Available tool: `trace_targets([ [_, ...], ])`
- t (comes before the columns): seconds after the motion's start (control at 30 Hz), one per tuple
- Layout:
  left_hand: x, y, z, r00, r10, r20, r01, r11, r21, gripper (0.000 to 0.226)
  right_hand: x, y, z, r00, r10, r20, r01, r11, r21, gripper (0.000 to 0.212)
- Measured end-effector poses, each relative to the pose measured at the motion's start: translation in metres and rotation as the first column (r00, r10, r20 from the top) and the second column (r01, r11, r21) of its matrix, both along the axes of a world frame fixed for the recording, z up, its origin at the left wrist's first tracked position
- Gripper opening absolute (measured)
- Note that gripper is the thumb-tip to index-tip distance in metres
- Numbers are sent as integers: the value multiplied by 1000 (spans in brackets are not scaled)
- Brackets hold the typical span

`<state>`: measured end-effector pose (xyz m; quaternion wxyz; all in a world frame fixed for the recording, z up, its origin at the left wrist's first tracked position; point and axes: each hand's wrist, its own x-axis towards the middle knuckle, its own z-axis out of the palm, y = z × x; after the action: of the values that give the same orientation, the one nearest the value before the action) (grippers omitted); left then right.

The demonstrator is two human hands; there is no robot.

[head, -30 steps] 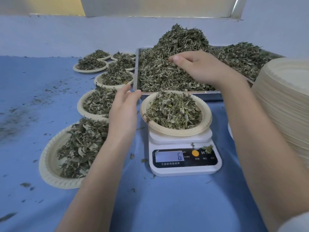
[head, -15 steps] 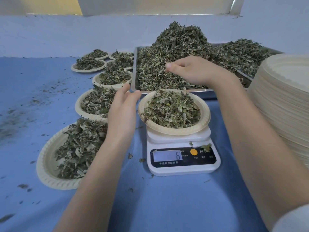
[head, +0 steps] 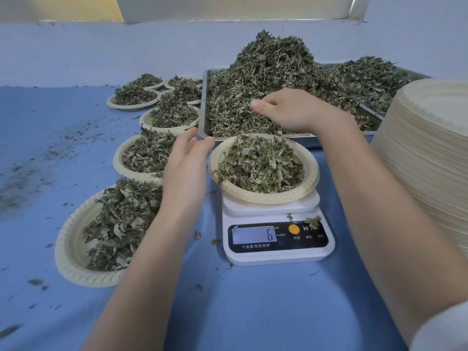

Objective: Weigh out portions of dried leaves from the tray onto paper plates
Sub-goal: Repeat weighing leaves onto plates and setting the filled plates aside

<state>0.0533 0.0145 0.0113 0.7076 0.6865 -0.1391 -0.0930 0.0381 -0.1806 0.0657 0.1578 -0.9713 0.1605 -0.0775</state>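
My right hand, at frame centre, pinches dried leaves in the tray; my left hand, fingers straight, touches the plate on the scale.

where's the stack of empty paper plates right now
In the head view the stack of empty paper plates stands at the far right edge, beside the metal tray and right of the kitchen scale.

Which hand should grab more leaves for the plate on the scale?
Probably the right hand: it lies on the dried leaves in the tray, fingers curled into them. The left hand rests open beside the paper plate on the scale.
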Motion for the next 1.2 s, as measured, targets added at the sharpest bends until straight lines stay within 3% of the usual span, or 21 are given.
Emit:
trace_targets([
  [0.17, 0, 0, 0, 1000, -7, 11, 7, 1000, 4, 38, 3, -5, -6, 996, -62, -60, 62, 998, -6, 52],
  [0.33, 1, 0, -2, 1000, -15, 20, 15, 1000, 20, 31, 7, -17, -11, 963, -239, -127, 234, 971, -53, 62],
  [0.5, -2, 0, -2, 999, -47, 23, 47, 998, 32, 24, 20, -49, -23, 875, -432, -218, 430, 901, -63, 27],
  [0.6, -1, 0, -1, 999, -50, 13, 50, 998, 27, 25, 29, -61, -25, 824, -446, -350, 470, 882, -18, 27],
  [0.73, 1, 0, -2, 999, -46, 13, 46, 999, 11, 24, 42, -63, -30, 769, -327, -549, 388, 921, -4, 17],
  [0.8, 1, 0, -2, 999, -45, 13, 45, 999, 2, 25, 48, -59, -27, 755, -293, -587, 340, 940, -33, 22],
  [0.9, 0, -1, -2, 998, -58, 24, 58, 998, -4, 30, 55, -58, -20, 830, -236, -505, 295, 955, 38, 43],
  [0.97, -1, -1, -1, 997, -69, 28, 69, 998, 1, 39, 60, -54, -17, 915, -164, -370, 245, 952, 185, 63],
  [1.03, -2, -1, 0, 997, -73, 28, 73, 997, 3, 43, 64, -41, -18, 935, -39, -351, 159, 935, 318, 70],
  [1.1, -2, -1, 0, 997, -69, 17, 69, 998, -1, 44, 72, -29, -22, 909, 77, -409, 45, 959, 281, 63],
  [1.2, -2, 0, 0, 999, -53, 11, 53, 999, -11, 35, 82, -23, -23, 909, 116, -399, -78, 991, 110, 36],
])
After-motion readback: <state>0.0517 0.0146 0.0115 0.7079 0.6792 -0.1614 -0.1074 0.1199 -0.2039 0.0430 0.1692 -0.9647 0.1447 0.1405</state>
